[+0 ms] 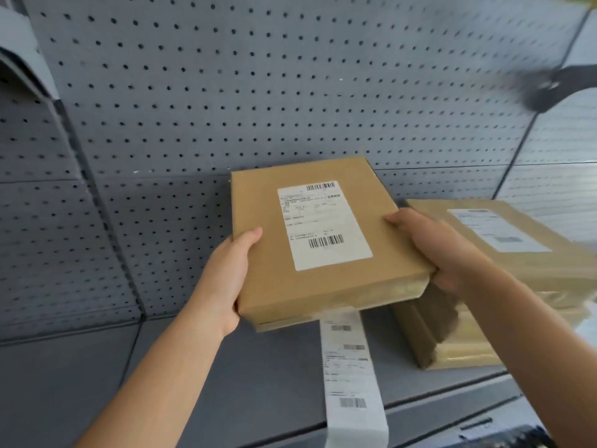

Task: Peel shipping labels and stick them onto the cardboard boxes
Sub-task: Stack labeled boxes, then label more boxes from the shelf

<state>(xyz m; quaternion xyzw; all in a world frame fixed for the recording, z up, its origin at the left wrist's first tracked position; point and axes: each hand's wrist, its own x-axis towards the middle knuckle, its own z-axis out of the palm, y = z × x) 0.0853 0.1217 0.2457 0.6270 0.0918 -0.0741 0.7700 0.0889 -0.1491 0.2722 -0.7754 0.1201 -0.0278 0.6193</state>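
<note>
Both hands grasp a flat cardboard box (319, 244) above the grey shelf (226, 367). The left hand (226, 279) clasps its left edge, thumb on top; the right hand (433, 247) clasps its right edge. A white shipping label (323, 224) is stuck on the lid. A label strip (349, 376) lies beneath; stacked boxes (484, 286) sit right.

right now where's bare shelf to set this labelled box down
Bare grey shelf lies to the left, between the left hand and the pegboard wall. The right is crowded: a stack of boxes sits beside the right hand. The label strip runs down the middle, under the held box.
</note>
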